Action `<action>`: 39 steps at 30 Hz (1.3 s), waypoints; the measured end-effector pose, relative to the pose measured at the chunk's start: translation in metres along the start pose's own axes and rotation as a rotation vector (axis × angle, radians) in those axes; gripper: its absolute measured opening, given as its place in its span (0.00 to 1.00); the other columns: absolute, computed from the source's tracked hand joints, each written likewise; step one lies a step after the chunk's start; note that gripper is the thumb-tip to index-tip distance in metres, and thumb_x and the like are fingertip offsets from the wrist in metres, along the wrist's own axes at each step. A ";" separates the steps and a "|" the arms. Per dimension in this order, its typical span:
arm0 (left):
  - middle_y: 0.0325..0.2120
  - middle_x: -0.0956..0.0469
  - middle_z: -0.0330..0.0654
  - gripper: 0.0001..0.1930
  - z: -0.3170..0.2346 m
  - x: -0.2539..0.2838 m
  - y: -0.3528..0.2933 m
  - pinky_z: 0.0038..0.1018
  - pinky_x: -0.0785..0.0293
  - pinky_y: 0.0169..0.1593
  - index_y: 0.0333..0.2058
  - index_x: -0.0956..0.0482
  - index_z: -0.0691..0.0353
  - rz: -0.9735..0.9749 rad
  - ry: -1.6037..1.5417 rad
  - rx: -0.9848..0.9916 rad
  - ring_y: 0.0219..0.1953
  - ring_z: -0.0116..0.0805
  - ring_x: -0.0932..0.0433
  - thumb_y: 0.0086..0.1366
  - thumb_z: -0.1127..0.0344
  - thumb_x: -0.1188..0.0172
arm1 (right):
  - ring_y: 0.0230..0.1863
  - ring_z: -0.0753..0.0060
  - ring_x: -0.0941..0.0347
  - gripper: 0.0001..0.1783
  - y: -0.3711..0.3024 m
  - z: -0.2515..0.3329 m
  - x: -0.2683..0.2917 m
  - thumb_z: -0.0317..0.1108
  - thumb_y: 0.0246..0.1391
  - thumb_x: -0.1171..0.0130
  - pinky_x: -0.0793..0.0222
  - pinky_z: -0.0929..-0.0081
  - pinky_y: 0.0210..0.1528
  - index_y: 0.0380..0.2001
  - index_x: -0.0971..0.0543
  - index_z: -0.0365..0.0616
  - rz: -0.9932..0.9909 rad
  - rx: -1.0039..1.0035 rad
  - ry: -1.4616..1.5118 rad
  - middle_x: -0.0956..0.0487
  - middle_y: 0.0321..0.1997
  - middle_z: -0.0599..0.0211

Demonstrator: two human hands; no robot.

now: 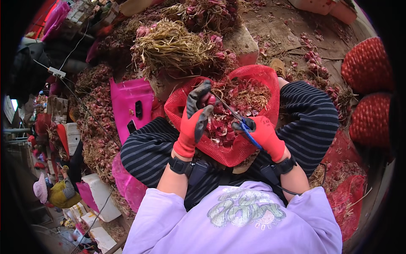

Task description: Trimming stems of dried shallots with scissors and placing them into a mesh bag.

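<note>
My left hand, in a red glove with dark coated fingers, is closed around a shallot whose red skin shows between the fingers. My right hand, gloved alike, grips blue-handled scissors. Their blades point up and left and reach the shallot; how far they are parted is hard to see. Both hands are above an open red mesh bag between my crossed legs. Inside it lie red shallot skins and dry stem trimmings.
Bunches of shallots with dry stems are heaped ahead. More shallots lie along the left, beside a pink plastic sheet bearing a phone. Filled red mesh sacks stand right. Another person is at far left.
</note>
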State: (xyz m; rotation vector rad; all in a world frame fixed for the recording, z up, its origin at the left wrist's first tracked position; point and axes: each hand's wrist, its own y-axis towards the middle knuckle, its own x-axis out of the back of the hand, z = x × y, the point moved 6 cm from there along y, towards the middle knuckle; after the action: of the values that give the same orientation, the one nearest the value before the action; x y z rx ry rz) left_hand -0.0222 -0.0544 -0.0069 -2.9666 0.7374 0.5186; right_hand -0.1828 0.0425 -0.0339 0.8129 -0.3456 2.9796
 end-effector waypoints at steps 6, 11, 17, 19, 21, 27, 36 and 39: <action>0.47 0.32 0.33 0.25 0.017 0.013 -0.005 0.34 0.35 0.54 0.55 0.38 0.56 -0.144 -0.268 0.237 0.48 0.26 0.32 0.63 0.51 0.50 | 0.25 0.52 0.28 0.20 0.003 -0.009 -0.011 0.52 0.45 0.40 0.35 0.65 0.26 0.24 0.22 0.45 -0.034 0.046 -0.142 0.24 0.22 0.56; 0.37 0.31 0.30 0.18 0.013 0.004 -0.014 0.24 0.30 0.41 0.52 0.35 0.56 -0.303 -0.492 0.431 0.36 0.22 0.29 0.65 0.61 0.49 | 0.21 0.61 0.27 0.17 0.000 -0.004 -0.016 0.46 0.47 0.39 0.35 0.70 0.26 0.28 0.21 0.42 0.032 0.023 0.177 0.24 0.22 0.55; 0.37 0.29 0.31 0.18 0.008 0.019 -0.003 0.22 0.28 0.39 0.51 0.33 0.53 -0.218 -0.207 0.315 0.36 0.24 0.28 0.64 0.58 0.47 | 0.30 0.52 0.28 0.18 0.002 0.000 -0.012 0.48 0.46 0.42 0.34 0.63 0.31 0.31 0.25 0.43 -0.029 0.080 -0.102 0.24 0.27 0.56; 0.37 0.30 0.31 0.18 0.010 0.024 -0.001 0.20 0.28 0.39 0.52 0.34 0.55 -0.213 -0.259 0.294 0.34 0.22 0.29 0.64 0.60 0.47 | 0.32 0.51 0.28 0.18 0.002 -0.002 -0.012 0.46 0.46 0.43 0.34 0.61 0.33 0.34 0.27 0.43 -0.068 0.139 -0.209 0.25 0.30 0.55; 0.37 0.31 0.32 0.20 0.011 0.021 0.000 0.20 0.28 0.38 0.53 0.36 0.58 -0.182 -0.150 0.297 0.34 0.21 0.29 0.63 0.66 0.47 | 0.34 0.50 0.29 0.18 0.000 0.001 -0.010 0.44 0.46 0.44 0.34 0.59 0.34 0.36 0.29 0.43 -0.064 0.157 -0.261 0.26 0.32 0.54; 0.42 0.32 0.34 0.28 0.010 0.010 -0.002 0.17 0.29 0.40 0.58 0.41 0.62 -0.036 0.083 0.219 0.36 0.20 0.30 0.57 0.82 0.49 | 0.34 0.49 0.29 0.18 0.002 0.008 -0.002 0.43 0.45 0.43 0.34 0.60 0.34 0.35 0.29 0.42 -0.165 0.165 -0.264 0.27 0.32 0.55; 0.48 0.34 0.38 0.28 0.008 0.013 -0.002 0.17 0.31 0.45 0.56 0.40 0.66 0.055 0.162 0.159 0.43 0.22 0.30 0.55 0.83 0.48 | 0.32 0.54 0.27 0.20 -0.001 0.015 0.009 0.46 0.43 0.42 0.32 0.63 0.32 0.35 0.28 0.43 -0.251 0.280 -0.516 0.26 0.32 0.57; 0.50 0.36 0.40 0.32 0.006 0.015 -0.003 0.22 0.32 0.50 0.57 0.42 0.67 0.024 0.140 0.221 0.49 0.26 0.34 0.51 0.83 0.44 | 0.32 0.53 0.27 0.20 0.002 0.003 0.002 0.47 0.44 0.43 0.32 0.63 0.32 0.34 0.28 0.43 -0.108 0.153 -0.442 0.25 0.31 0.57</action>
State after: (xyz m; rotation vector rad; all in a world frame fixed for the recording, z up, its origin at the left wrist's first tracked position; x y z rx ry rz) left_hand -0.0104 -0.0580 -0.0174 -2.8111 0.7857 0.2152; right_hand -0.1831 0.0397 -0.0314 1.4580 -0.0777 2.7288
